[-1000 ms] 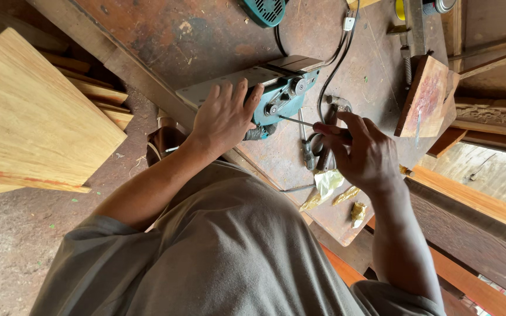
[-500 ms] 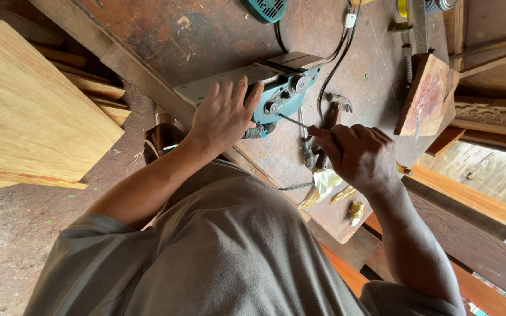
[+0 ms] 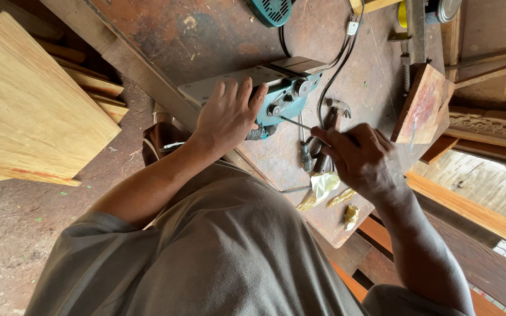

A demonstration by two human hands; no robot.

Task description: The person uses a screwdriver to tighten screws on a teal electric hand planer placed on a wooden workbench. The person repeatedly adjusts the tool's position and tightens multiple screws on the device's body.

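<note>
A teal power tool [image 3: 285, 96] with a flat grey metal base lies on a rusty brown workbench [image 3: 206, 35]. My left hand [image 3: 226, 114] rests flat on the tool's body and holds it down. My right hand [image 3: 361, 158] is closed around the handle of a thin screwdriver [image 3: 296, 123], whose metal shaft points left and meets the tool's teal side. A hammer [image 3: 329, 126] lies on the bench just under my right hand.
A black power cord [image 3: 335, 64] runs across the bench. Yellow crumpled scraps [image 3: 326, 190] lie near the bench's edge. A reddish wood block [image 3: 423, 105] stands at right. Pale wooden boards [image 3: 24, 105] are stacked at left. Another teal tool [image 3: 270, 10] sits at the top.
My right hand has closed and shifted left, bringing the screwdriver tip against the teal tool. My left hand stays pressed on the tool.
</note>
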